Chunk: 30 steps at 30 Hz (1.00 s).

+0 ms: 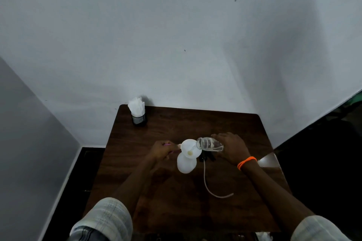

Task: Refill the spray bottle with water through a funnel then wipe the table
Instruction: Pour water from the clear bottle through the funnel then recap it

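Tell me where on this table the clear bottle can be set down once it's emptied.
Bare wood: the far right stretch of the table, beyond the right hand; also between the tissue holder and the left hand. Crowded: the middle, around the funnel, white spray bottle, and sprayer head with its tube.

Two bare forearms reach in from the bottom edge, both uncovered from elbow to fingers. At the left elbow, a rolled-up sleeve (105, 219): pale, off-white cloth with a fine dotted weave and faint checked lines, bunched into a thick cuff. The right sleeve (317, 229) matches it, the same light fabric with soft checks, also pushed up near the elbow. On the right wrist, a bright orange band (246, 162), thin cords wrapped round more than once. The left wrist carries nothing.
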Each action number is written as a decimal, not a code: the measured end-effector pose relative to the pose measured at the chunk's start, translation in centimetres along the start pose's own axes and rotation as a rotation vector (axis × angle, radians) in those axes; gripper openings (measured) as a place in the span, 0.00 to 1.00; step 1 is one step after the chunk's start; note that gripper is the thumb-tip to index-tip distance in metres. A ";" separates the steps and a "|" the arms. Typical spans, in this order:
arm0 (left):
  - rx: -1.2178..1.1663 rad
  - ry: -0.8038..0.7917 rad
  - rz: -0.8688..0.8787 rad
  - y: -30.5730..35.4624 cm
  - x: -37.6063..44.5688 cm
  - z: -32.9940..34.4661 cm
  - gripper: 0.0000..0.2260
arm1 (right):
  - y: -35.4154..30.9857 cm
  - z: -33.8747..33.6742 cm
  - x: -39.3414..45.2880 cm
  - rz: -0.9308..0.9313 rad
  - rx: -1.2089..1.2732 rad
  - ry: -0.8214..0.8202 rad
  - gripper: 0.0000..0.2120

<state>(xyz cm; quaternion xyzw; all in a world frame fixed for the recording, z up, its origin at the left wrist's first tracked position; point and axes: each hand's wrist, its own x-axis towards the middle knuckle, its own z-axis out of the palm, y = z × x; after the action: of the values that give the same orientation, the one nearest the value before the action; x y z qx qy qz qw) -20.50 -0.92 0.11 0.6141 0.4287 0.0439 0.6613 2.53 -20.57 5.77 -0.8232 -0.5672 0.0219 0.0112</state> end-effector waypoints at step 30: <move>0.019 -0.007 0.019 0.0 0.5 -1.0 0.06 | 0.5 -1.7 0.8 -0.016 -0.078 -0.045 0.32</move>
<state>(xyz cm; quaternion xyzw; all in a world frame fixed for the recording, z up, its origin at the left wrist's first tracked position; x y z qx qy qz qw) -20.83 0.19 -0.05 0.6244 0.4210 0.0440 0.6564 3.32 -19.96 7.45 -0.8179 -0.5741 0.0181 -0.0335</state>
